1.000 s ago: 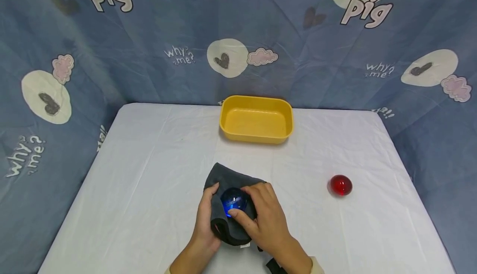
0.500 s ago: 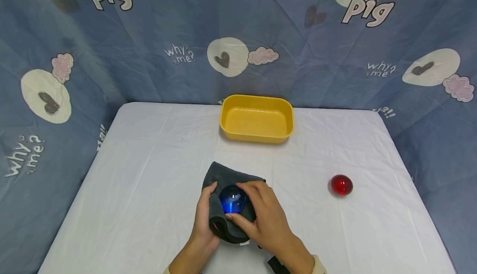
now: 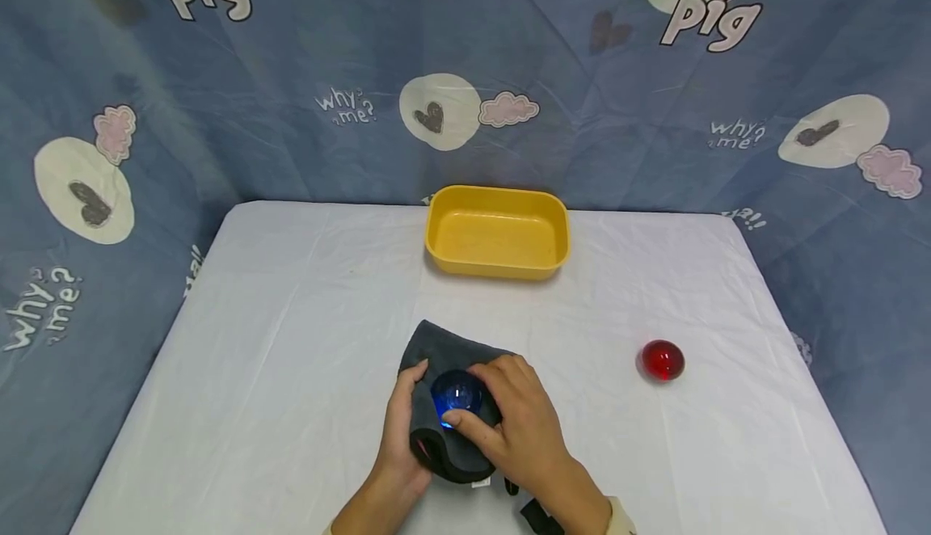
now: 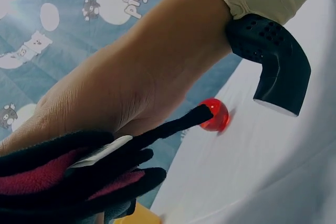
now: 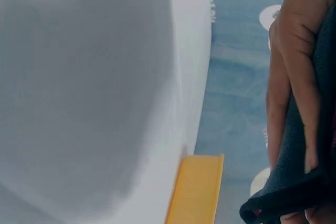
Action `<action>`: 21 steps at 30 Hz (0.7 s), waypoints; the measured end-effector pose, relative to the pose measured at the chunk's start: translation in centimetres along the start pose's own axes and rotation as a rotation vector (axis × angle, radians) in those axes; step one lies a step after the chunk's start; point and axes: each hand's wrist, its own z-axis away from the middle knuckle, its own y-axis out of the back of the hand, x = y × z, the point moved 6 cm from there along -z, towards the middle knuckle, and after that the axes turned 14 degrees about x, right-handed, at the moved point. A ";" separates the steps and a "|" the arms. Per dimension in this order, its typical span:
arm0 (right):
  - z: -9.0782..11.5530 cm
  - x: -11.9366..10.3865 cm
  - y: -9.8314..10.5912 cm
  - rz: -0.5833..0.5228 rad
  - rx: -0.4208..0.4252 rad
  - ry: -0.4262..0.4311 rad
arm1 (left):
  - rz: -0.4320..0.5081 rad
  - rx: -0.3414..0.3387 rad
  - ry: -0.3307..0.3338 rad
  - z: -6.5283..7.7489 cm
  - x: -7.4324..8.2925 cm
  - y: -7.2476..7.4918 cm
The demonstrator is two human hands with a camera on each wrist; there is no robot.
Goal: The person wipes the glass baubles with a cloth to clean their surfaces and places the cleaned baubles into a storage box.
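A dark grey cloth item [image 3: 447, 349] with black trim hangs low over the near middle of the table. My left hand [image 3: 400, 422] grips its left side, thumb on top. A clear blue ball [image 3: 456, 393] sits on the cloth, and my right hand [image 3: 520, 418] pinches it between thumb and fingertips. In the left wrist view, the cloth shows a pink lining [image 4: 42, 174], a white label [image 4: 100, 153] and a black strap [image 4: 173, 124]. In the right wrist view, fingers lie against the dark cloth [image 5: 296, 124]. Part of the ball is hidden by the right thumb.
A yellow tray [image 3: 498, 268] stands at the back middle of the white table [image 3: 291, 317]. To the right lies a clear red ball [image 3: 663, 360]. Patterned blue fabric [image 3: 291, 147] hangs behind and along both sides.
The right thumb has shifted onto the ball's near side over the last half second. Cloth, ball and both hands have dipped slightly toward me. The tray and red ball stay put.
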 end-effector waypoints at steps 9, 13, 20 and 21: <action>0.2 -0.2 0.0 0.006 -0.125 -0.036 | 0.017 0.034 -0.034 -0.1 0.6 -0.2; 0.1 -0.2 0.1 0.006 -0.106 -0.008 | 0.016 0.038 -0.037 -0.1 0.7 -0.3; -0.1 0.0 0.5 -0.035 -0.051 -0.020 | 0.019 0.065 -0.038 -0.2 0.7 -0.6; -0.1 0.0 0.5 -0.038 -0.045 -0.018 | 0.020 0.068 -0.037 -0.2 0.7 -0.7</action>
